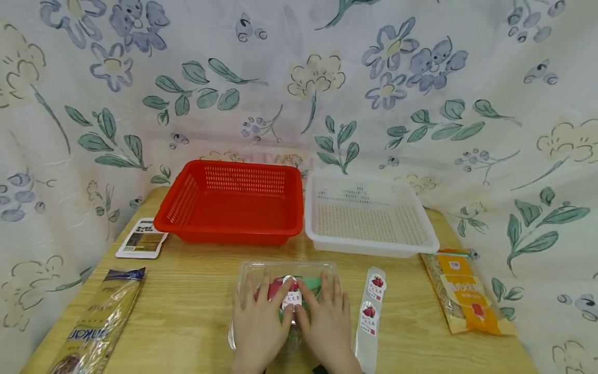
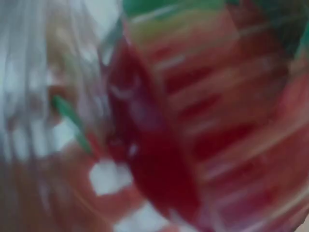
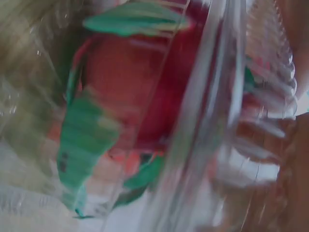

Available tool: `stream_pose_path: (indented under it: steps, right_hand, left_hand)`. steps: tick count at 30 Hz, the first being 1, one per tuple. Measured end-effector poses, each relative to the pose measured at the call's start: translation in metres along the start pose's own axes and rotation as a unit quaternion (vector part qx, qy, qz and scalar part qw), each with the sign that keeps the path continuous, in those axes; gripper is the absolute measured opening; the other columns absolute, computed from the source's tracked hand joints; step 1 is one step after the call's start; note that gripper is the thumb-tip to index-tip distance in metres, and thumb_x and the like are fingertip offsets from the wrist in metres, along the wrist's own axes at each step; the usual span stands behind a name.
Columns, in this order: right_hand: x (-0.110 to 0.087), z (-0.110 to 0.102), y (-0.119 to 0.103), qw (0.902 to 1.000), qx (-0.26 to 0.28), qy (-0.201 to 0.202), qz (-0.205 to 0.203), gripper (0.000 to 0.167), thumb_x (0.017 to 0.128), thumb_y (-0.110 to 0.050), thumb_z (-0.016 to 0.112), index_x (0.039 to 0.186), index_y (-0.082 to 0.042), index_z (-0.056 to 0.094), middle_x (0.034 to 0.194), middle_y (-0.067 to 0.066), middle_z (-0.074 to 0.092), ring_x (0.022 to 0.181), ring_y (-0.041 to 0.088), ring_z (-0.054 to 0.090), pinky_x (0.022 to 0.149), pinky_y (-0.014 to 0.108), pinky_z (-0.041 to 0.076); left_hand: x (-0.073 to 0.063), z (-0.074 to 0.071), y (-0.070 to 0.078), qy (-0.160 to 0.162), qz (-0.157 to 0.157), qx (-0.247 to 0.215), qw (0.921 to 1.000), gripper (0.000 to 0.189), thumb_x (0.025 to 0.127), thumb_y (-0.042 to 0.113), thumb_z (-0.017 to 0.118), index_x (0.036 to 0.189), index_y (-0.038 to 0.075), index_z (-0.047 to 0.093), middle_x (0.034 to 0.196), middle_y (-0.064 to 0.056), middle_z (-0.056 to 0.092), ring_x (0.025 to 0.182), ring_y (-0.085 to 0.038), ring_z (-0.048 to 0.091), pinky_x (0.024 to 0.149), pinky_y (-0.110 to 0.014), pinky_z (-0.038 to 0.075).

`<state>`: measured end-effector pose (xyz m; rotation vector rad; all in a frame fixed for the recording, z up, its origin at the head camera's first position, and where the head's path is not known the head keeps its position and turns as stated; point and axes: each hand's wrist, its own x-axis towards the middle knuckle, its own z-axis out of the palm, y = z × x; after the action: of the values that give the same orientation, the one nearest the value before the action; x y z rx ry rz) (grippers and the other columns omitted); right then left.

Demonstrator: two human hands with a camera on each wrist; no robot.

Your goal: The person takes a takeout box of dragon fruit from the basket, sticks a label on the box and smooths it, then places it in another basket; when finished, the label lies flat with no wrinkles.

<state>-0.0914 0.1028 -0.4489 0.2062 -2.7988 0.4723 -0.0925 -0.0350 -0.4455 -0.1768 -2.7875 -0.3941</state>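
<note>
A clear plastic box (image 1: pixel 252 266) with a ridged lid sits at the front middle of the table. Inside lies a red fruit with green scale-like tips, which looks like a dragon fruit (image 3: pixel 125 82); the left wrist view shows its red skin (image 2: pixel 154 164) blurred through the plastic. On the lid is a white label (image 1: pixel 293 297) with a red fruit picture. My left hand (image 1: pixel 260 323) rests on the lid's left part, fingers extended forward. Opposite it, my right hand (image 1: pixel 326 322) lies on the right part. Both thumbs touch the label's lower end, and the index fingertips reach its sides.
Right of the box lies a strip of similar labels (image 1: pixel 367 340). Behind stand a red basket (image 1: pixel 229 234) and a white basket (image 1: pixel 369 246). A flat white-edged packet (image 1: pixel 141 240) and a long brown-gold packet (image 1: pixel 95 322) lie left; an orange grain bag (image 1: pixel 467 293) lies right.
</note>
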Motion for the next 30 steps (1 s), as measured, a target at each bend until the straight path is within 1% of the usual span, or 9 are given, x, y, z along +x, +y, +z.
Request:
stream_pose_path:
  steps: [4, 7, 9, 12, 17, 19, 21, 26, 30]
  right_hand:
    - [0.002, -0.001, 0.003, 0.9997, -0.009, -0.019, 0.012, 0.046, 0.092, -0.043, 0.058, 0.137, -0.031, 0.056, 0.149, 0.027, 0.039, 0.136, 0.055, 0.033, 0.101, 0.07, 0.036]
    - [0.004, -0.001, 0.005, 0.9994, -0.01, -0.021, 0.026, 0.049, 0.091, -0.049, 0.058, 0.137, -0.032, 0.055, 0.15, 0.028, 0.037, 0.135, 0.056, 0.033, 0.099, 0.069, 0.038]
    - [0.004, -0.002, 0.008, 0.9991, 0.0, -0.021, 0.038, 0.051, 0.09, -0.053, 0.057, 0.136, -0.032, 0.056, 0.151, 0.028, 0.036, 0.134, 0.056, 0.034, 0.098, 0.068, 0.039]
    - [0.002, -0.003, 0.01, 0.998, 0.028, -0.021, 0.052, 0.055, 0.088, -0.058, 0.057, 0.135, -0.031, 0.057, 0.151, 0.028, 0.035, 0.133, 0.057, 0.036, 0.096, 0.07, 0.04]
    - [-0.007, -0.001, 0.016, 0.991, 0.095, -0.037, 0.087, 0.06, 0.086, -0.06, 0.06, 0.137, -0.028, 0.056, 0.155, 0.028, 0.027, 0.133, 0.058, 0.035, 0.09, 0.074, 0.04]
    - [-0.01, 0.0, 0.019, 0.9865, 0.119, -0.048, 0.102, 0.061, 0.086, -0.059, 0.06, 0.138, -0.028, 0.054, 0.157, 0.026, 0.023, 0.133, 0.057, 0.035, 0.087, 0.074, 0.042]
    - [-0.012, 0.001, 0.022, 0.9831, 0.138, -0.052, 0.108, 0.062, 0.086, -0.058, 0.061, 0.14, -0.029, 0.052, 0.158, 0.024, 0.021, 0.133, 0.057, 0.035, 0.085, 0.072, 0.045]
    - [-0.014, 0.0, 0.028, 0.9784, 0.171, -0.049, 0.105, 0.06, 0.088, -0.053, 0.062, 0.142, -0.03, 0.049, 0.156, 0.027, 0.024, 0.125, 0.061, 0.041, 0.078, 0.071, 0.048]
    - [-0.017, -0.002, 0.031, 0.9711, 0.202, -0.065, 0.109, 0.059, 0.09, -0.047, 0.063, 0.144, -0.029, 0.046, 0.156, 0.028, 0.025, 0.119, 0.062, 0.046, 0.072, 0.064, 0.053]
  left_hand:
    - [0.005, -0.001, -0.003, -0.014, -0.028, 0.001, 0.9995, 0.051, 0.081, 0.051, 0.066, 0.13, 0.035, 0.061, 0.151, -0.02, 0.042, 0.139, -0.054, 0.028, 0.106, -0.074, 0.022]
    - [0.006, -0.001, -0.006, -0.021, -0.046, 0.003, 0.9987, 0.056, 0.079, 0.06, 0.065, 0.13, 0.035, 0.061, 0.153, -0.026, 0.034, 0.135, -0.06, 0.028, 0.104, -0.076, 0.022]
    - [0.007, -0.001, -0.008, -0.029, -0.057, -0.003, 0.998, 0.06, 0.078, 0.065, 0.064, 0.131, 0.036, 0.06, 0.153, -0.029, 0.031, 0.134, -0.062, 0.028, 0.104, -0.077, 0.022]
    - [0.004, -0.003, -0.013, -0.043, -0.067, -0.033, 0.9963, 0.063, 0.078, 0.069, 0.062, 0.133, 0.036, 0.058, 0.154, -0.031, 0.027, 0.134, -0.064, 0.027, 0.102, -0.079, 0.021]
    - [-0.001, -0.005, -0.025, -0.084, -0.083, -0.094, 0.9886, 0.064, 0.08, 0.062, 0.065, 0.137, 0.036, 0.054, 0.157, -0.029, 0.021, 0.135, -0.064, 0.022, 0.099, -0.082, 0.016]
    - [-0.003, -0.005, -0.031, -0.097, -0.082, -0.114, 0.9853, 0.064, 0.081, 0.059, 0.067, 0.139, 0.037, 0.051, 0.158, -0.027, 0.019, 0.137, -0.062, 0.021, 0.099, -0.082, 0.014]
    - [-0.005, -0.005, -0.037, -0.098, -0.074, -0.135, 0.9832, 0.063, 0.082, 0.057, 0.066, 0.14, 0.038, 0.05, 0.159, -0.026, 0.019, 0.138, -0.061, 0.021, 0.1, -0.082, 0.014]
    - [-0.01, -0.002, -0.048, -0.067, -0.043, -0.188, 0.979, 0.061, 0.085, 0.055, 0.065, 0.141, 0.038, 0.049, 0.16, -0.022, 0.019, 0.137, -0.06, 0.025, 0.1, -0.082, 0.015]
    - [-0.016, 0.001, -0.055, -0.042, -0.016, -0.21, 0.9766, 0.062, 0.085, 0.05, 0.068, 0.142, 0.037, 0.047, 0.16, -0.022, 0.02, 0.135, -0.06, 0.03, 0.097, -0.083, 0.018]
